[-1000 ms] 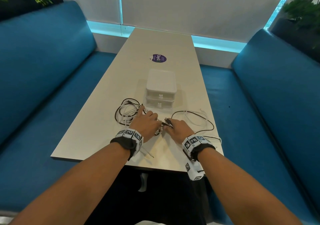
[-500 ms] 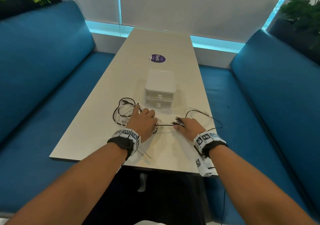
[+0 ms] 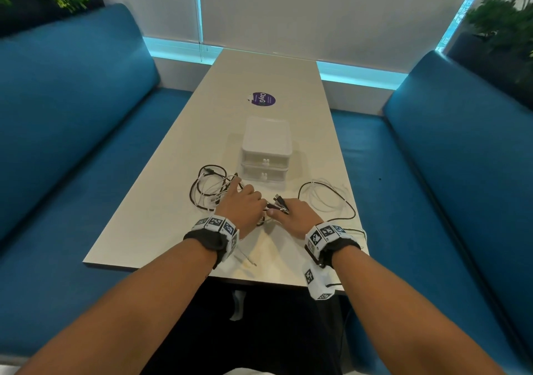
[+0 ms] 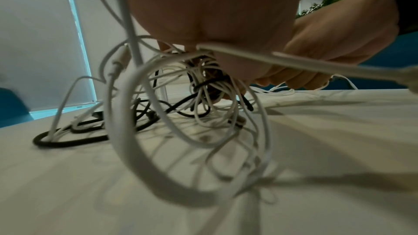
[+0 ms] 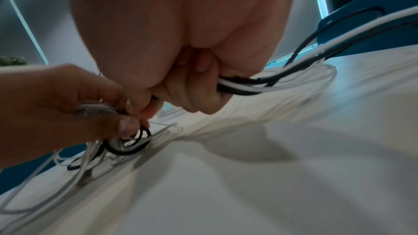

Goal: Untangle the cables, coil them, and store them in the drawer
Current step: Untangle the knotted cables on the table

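Near the centre of the head view, the left hand (image 3: 241,203) and the right hand (image 3: 297,214) met over the bench (image 3: 161,210), almost touching. The left hand's fingers were curled around the tangled cables (image 3: 212,188), a knot of white and black loops spreading to its left and hanging below the palm in the left wrist view. The right hand gripped a bundle of black and white cable strands (image 5: 253,85), fingers folded tightly round them; their connector ends (image 3: 279,200) stuck out above its knuckles. From that fist the strands ran to the right of the frame in a wide loop (image 3: 331,199) lying on the bench. Just above the hands stood the white drawer unit (image 3: 265,150), both drawers closed. Higher still lay a purple sticker (image 3: 263,98).
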A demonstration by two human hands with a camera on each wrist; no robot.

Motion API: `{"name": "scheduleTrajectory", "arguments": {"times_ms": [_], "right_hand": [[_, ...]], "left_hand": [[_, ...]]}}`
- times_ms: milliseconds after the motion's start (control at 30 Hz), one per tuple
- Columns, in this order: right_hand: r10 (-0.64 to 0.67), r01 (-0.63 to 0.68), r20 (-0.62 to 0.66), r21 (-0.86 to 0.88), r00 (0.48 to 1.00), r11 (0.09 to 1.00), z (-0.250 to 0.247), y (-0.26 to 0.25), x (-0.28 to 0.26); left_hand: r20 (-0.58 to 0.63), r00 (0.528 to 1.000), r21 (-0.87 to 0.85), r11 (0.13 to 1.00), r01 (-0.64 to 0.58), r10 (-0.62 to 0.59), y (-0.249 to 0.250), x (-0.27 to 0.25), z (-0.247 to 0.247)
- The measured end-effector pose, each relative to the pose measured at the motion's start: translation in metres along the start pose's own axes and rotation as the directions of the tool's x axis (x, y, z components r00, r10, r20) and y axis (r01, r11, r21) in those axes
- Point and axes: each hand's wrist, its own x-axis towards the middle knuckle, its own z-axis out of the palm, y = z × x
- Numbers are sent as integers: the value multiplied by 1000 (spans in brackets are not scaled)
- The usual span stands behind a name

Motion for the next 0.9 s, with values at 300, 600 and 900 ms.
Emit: {"name": "scheduleTrajectory", "arguments": {"times_ms": [300,600,900], "right_hand": [[74,-74,-18,-7,997,997,-21,21,4],[70,-70,-3,-11,998,997,-23,21,2],[158,-158,12,-33,987,987,-25,25,-5]], "left_hand": [[10,999,-269,963,32,-30,-30,-10,2],[-24,999,-407,913,27,-41,-42,-9,-3],[141,985,-222,967,128,-98,-58,5,-35]]}}
